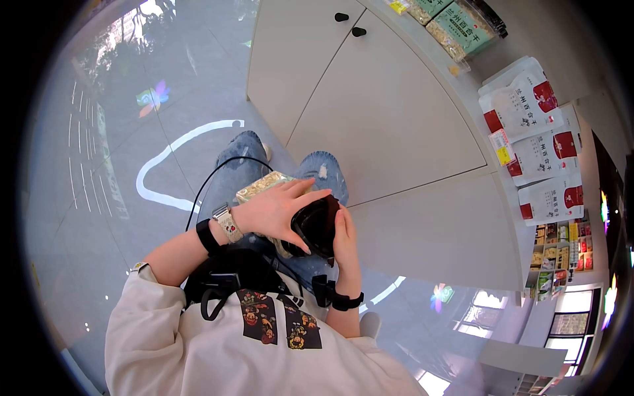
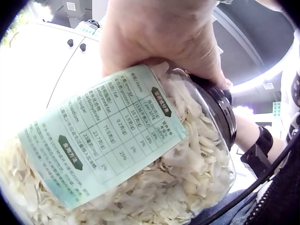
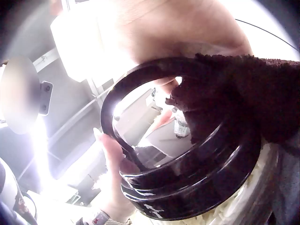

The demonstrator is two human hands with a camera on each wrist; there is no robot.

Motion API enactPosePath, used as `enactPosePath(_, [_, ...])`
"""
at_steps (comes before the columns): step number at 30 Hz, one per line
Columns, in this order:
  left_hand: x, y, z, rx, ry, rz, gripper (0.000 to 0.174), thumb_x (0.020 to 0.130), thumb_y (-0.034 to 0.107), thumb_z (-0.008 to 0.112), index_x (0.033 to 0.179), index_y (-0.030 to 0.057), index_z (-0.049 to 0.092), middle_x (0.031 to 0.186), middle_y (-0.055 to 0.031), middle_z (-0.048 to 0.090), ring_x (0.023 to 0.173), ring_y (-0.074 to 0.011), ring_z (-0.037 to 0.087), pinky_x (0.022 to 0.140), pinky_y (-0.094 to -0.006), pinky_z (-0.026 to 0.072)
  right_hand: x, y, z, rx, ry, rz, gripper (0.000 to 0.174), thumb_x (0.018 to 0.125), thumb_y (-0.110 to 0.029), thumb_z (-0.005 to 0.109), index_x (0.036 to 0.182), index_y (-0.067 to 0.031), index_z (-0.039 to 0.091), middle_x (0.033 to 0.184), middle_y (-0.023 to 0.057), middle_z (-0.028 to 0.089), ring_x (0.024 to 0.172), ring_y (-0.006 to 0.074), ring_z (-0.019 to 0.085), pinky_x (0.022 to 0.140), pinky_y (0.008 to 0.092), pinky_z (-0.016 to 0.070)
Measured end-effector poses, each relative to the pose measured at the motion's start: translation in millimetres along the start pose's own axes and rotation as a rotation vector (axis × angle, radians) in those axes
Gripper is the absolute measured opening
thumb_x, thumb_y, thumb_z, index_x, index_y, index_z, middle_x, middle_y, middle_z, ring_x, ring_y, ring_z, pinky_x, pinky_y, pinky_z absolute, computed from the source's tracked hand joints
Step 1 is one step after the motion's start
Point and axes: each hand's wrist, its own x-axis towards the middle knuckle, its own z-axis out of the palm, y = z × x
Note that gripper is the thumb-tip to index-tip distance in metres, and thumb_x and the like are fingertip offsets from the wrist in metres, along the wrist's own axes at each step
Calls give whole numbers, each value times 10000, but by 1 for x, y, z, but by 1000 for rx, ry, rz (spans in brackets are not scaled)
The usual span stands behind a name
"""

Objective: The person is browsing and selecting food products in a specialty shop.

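A clear plastic jar (image 2: pixel 187 183) of pale dried flakes, with a light green printed label (image 2: pixel 103 136), lies tilted over the person's lap. Its glossy black lid (image 3: pixel 187 192) carries a ring-shaped handle (image 3: pixel 140 70). The left hand (image 1: pixel 277 208) spans the lid end, thumb on one side and fingers on the other, gripping it. At the lid's other side, the right hand (image 1: pixel 345 234) holds a dark maroon cloth (image 3: pixel 234 93) against the lid and handle. Part of the cloth shows inside the ring. The right fingertips are partly hidden behind the cloth and lid.
White cabinet doors (image 1: pixel 396 112) with black knobs stand close in front of the knees. On the counter above are white-and-red pouches (image 1: pixel 538 155) and green-labelled packs (image 1: pixel 462 30). A black cable (image 1: pixel 208 178) loops beside the left arm. Glossy grey floor (image 1: pixel 119 171) surrounds the person.
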Motion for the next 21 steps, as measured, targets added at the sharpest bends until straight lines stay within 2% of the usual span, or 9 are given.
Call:
enactPosePath(2, [0, 1, 0, 9, 16, 5, 977, 546, 496, 759, 1333, 118, 319, 1298, -238, 357, 1176, -403, 376, 964, -423, 338, -1, -3, 1, -7, 9, 10, 390, 950, -278, 375, 1182, 23, 463, 1138, 105, 524, 1056, 164, 464, 925, 270, 342])
enactPosePath(5, [4, -1, 0, -44, 53, 155, 905, 568, 496, 739, 1310, 136, 365, 1267, -195, 401, 1147, -367, 414, 955, -415, 342, -2, -7, 2, 33, 5, 12, 388, 950, -282, 376, 1175, 20, 470, 1123, 95, 530, 1037, 152, 471, 911, 262, 352])
enactPosePath(8, [4, 1, 2, -30, 8, 175, 867, 568, 462, 744, 1294, 143, 393, 1276, -149, 404, 1151, -327, 417, 971, -412, 318, -1, -7, 1, 86, -11, 17, 382, 950, -285, 376, 1163, 15, 480, 1105, 84, 538, 1015, 141, 479, 894, 255, 362])
enactPosePath(11, [4, 2, -1, -10, -25, 211, 880, 553, 438, 755, 1298, 148, 388, 1283, -149, 394, 1153, -319, 413, 981, -421, 297, -1, -7, 1, 94, -18, 10, 376, 950, -286, 376, 1153, 11, 488, 1090, 78, 543, 1000, 137, 485, 883, 251, 368])
enactPosePath(15, [5, 4, -7, 3, -128, 227, 871, 569, 437, 752, 1301, 137, 387, 1314, -188, 342, 1184, -355, 369, 993, -445, 281, 0, -2, -1, 57, -7, 25, 362, 951, -275, 373, 1145, 4, 495, 1081, 74, 545, 986, 134, 491, 869, 247, 375])
enactPosePath(21, [3, 4, 0, -45, -98, 203, 838, 585, 401, 748, 1295, 134, 392, 1312, -193, 333, 1176, -351, 371, 1012, -451, 254, 1, -3, -1, 134, -15, 47, 362, 952, -265, 358, 1149, 8, 492, 1089, 77, 542, 992, 140, 500, 868, 247, 384])
